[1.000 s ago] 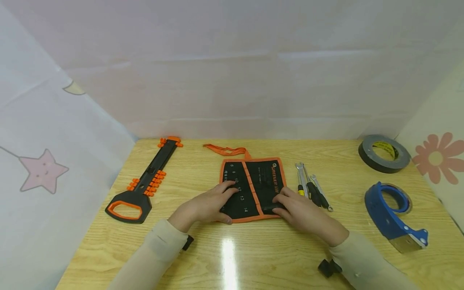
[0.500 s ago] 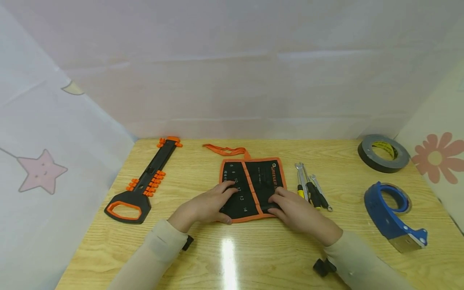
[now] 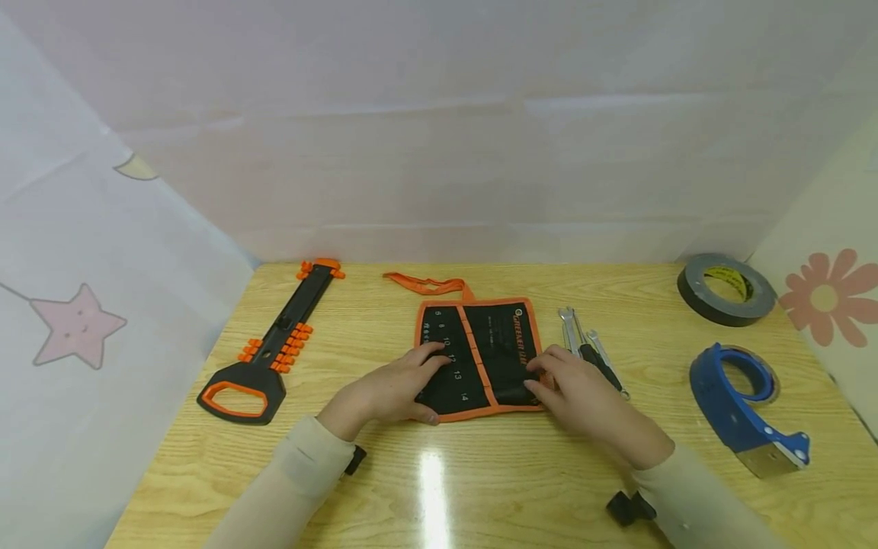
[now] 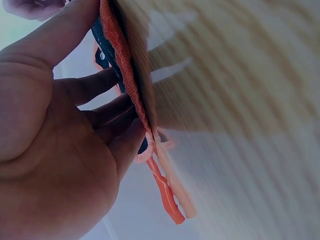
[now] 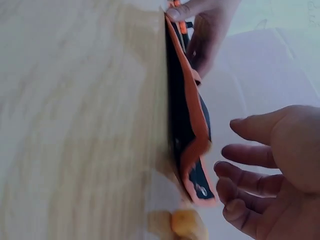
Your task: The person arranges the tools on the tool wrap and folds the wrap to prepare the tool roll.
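Note:
A black fabric tool pouch [image 3: 504, 339] with orange trim and printed size numbers lies unfolded on the table in the head view. My left hand [image 3: 392, 387] rests on its left part, fingers spread over the numbers and thumb by the lower edge. In the left wrist view those fingers [image 4: 107, 107] lie against the pouch's orange edge [image 4: 131, 70]. Over the pouch's right edge is my right hand [image 3: 588, 400], its fingers loosely bent. The right wrist view shows that hand [image 5: 280, 170] apart from the pouch [image 5: 192, 110], with nothing in its fingers.
Wrenches and black-handled screwdrivers [image 3: 595, 361] lie just right of the pouch, partly behind my right hand. A black and orange rack with clips [image 3: 274, 343] is at left. Grey tape [image 3: 716, 305] and a blue tape dispenser [image 3: 734, 408] are at right. An orange strap [image 3: 428, 285] trails behind.
My right hand first slid a little left on the pouch's lower right corner, then moved back right and came off it. The left hand and pouch have stayed in place.

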Motion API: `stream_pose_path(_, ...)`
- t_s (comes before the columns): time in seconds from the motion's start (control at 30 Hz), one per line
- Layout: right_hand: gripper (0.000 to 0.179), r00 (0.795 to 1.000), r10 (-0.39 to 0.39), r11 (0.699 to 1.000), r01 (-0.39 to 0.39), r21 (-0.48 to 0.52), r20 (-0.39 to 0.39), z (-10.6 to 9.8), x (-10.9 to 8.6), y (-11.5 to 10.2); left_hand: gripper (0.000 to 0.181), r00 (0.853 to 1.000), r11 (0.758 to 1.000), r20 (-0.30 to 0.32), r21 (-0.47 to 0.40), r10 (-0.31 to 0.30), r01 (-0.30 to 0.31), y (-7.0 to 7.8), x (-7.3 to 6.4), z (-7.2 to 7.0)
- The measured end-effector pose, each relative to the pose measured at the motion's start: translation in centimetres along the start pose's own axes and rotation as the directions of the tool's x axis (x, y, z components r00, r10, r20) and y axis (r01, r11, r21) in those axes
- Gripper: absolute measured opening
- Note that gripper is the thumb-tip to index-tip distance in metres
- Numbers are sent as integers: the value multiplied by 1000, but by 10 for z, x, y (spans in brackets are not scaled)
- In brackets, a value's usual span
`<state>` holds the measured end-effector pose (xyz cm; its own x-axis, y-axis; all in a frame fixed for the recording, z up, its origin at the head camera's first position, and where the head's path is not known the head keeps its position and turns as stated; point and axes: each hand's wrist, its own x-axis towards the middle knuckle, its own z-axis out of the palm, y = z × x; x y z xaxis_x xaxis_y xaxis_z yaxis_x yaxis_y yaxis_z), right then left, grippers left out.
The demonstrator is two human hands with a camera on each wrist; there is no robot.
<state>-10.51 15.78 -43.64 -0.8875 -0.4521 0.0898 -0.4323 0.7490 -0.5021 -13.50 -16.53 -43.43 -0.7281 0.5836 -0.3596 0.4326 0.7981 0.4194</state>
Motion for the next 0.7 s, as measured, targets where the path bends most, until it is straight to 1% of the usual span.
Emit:
stream_pose_path(0.1,14,998,14,1000,-16,-26,-64,-8,-4,7,92,1000,1000,3,6,-4,4,1,0,-1)
stream_pose_path(0.23,12,991,95,994,-99,-45,-95,-15,-8,18,92,1000,1000,8,13,-4,4,1,0,-1)
stream_pose_path(0.3,12,985,146,987,-151,-47,-88,-17,-11,23,93,1000,1000,13,14,-7,7,2,-1,-2)
stream_pose_path(0.4,13,976,203,977,-207,-43,-74,-19,-14,29,93,1000,1000,16,12,-8,8,2,-1,-2)
stream_pose_path(0.5,14,971,233,971,-236,-47,-58,-19,-17,33,92,1000,1000,21,5,-13,13,3,-2,-3)
stream_pose_path(0.7,22,966,254,963,-257,-84,-44,-15,-19,36,91,1000,1000,21,-6,-17,18,4,-2,-4)
